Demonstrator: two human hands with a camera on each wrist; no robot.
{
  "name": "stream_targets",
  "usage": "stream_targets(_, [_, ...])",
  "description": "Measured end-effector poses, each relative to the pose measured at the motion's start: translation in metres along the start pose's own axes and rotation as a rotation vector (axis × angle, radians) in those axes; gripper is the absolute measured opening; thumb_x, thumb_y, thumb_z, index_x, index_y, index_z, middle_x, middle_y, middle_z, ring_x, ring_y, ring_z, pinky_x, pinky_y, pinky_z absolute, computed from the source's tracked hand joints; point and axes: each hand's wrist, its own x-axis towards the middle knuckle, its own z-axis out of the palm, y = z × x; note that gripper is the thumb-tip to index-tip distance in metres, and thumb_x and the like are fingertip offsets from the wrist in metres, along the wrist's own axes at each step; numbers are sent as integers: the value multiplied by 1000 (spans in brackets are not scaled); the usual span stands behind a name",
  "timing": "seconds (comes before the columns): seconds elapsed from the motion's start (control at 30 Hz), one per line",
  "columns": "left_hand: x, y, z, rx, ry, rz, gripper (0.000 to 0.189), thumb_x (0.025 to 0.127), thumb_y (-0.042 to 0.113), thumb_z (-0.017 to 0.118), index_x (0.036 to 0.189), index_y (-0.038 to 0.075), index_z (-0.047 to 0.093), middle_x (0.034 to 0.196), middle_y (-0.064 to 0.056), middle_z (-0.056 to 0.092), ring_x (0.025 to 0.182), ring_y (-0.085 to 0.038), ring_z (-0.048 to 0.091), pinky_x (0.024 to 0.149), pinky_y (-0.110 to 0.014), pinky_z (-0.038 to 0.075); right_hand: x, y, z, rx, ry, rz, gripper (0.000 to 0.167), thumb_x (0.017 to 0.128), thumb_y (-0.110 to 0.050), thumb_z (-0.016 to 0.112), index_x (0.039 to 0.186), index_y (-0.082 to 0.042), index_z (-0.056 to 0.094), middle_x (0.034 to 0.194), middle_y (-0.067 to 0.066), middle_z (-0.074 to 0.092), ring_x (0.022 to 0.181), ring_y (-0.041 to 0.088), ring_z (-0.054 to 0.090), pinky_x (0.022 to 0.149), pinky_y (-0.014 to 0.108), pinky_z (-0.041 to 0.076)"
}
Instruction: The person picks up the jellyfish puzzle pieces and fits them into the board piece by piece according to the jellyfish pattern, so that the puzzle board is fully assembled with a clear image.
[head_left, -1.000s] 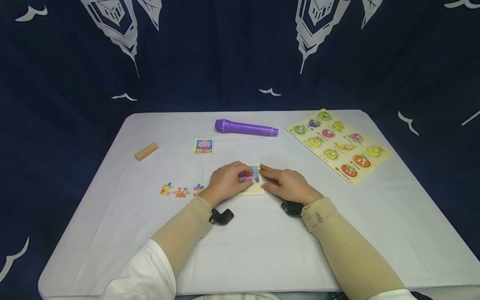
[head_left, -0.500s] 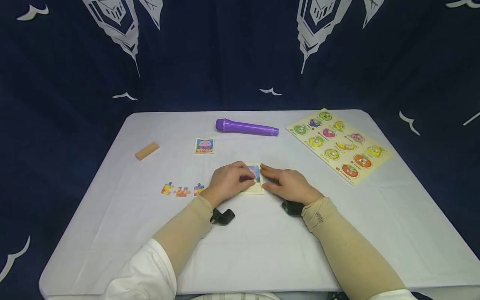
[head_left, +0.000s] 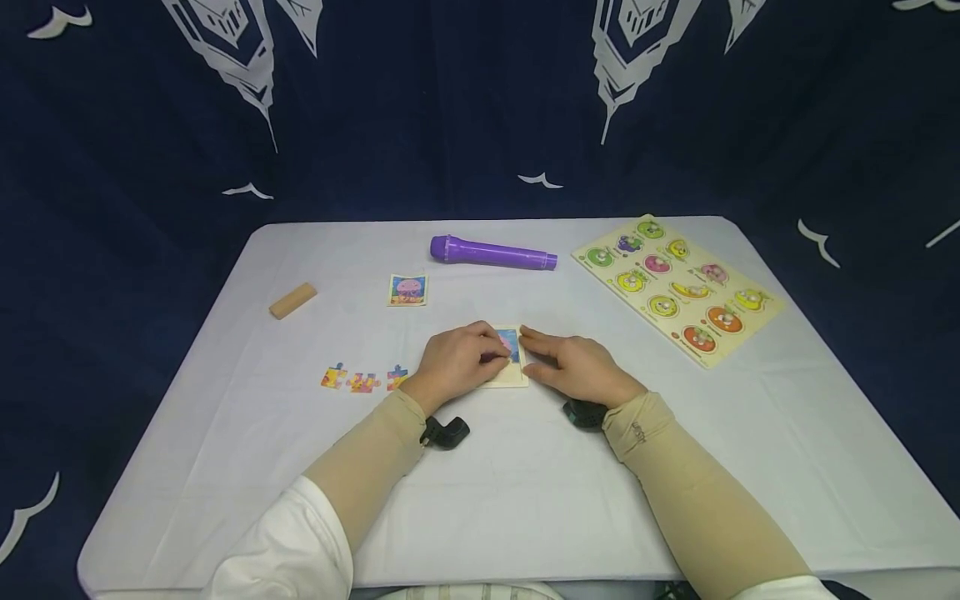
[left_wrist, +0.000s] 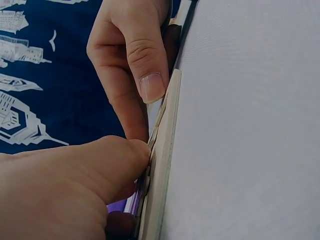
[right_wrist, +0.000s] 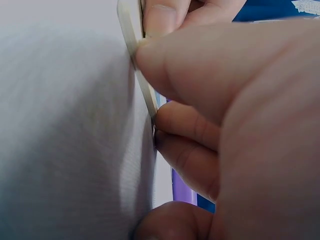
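A small wooden jigsaw board with a partly visible blue picture lies between my hands in the head view. My left hand bends its thumb and fingers together over the picture, pinching a thin jigsaw piece against the board; most of that piece is hidden. At the board's right edge, my right hand rests its thumb and extended fingers, its thumb showing against the rim in the right wrist view. Several loose pink, yellow and blue jigsaw pieces lie left of my left hand.
Behind the board lie a small pink-and-blue picture card and a purple toy microphone. A wooden block is at the left, and a large fruit-picture board at the back right. The white-covered table meets a dark blue curtain.
My left thumb and fingertips have closed lower over the board's picture, covering the pink part seen between them a second ago. The right hand has stayed at the board's edge.
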Motion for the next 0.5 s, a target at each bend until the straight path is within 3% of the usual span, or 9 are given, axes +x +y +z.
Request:
stream_targets(0.17, [1,1,0,4,-8,-14,15,96,36,72,108,31,81,111,14,71,95,-5,69,78,-29,57,0,-1,0,2,-1,3,57,100,-39,66,150,-14,54,157,-2,48,132,26,59,101,49,53])
stream_targets(0.37, [1,3,-2,-17,-19,-69,35,93,38,76,126,27,71,111,10,71,92,-7,68,77,-32,56,0,-1,-1,3,3,3,57,99,-39,67,149,-14,55,156,-2,49,133,26,58,104,49,51])
stream_targets(0.5, [1,4,-3,-21,-29,-65,33,94,37,76,124,27,71,108,11,71,89,-6,67,76,-31,55,0,-1,-1,7,5,3,57,99,-39,67,149,-14,55,156,-2,49,135,26,57,105,49,51])
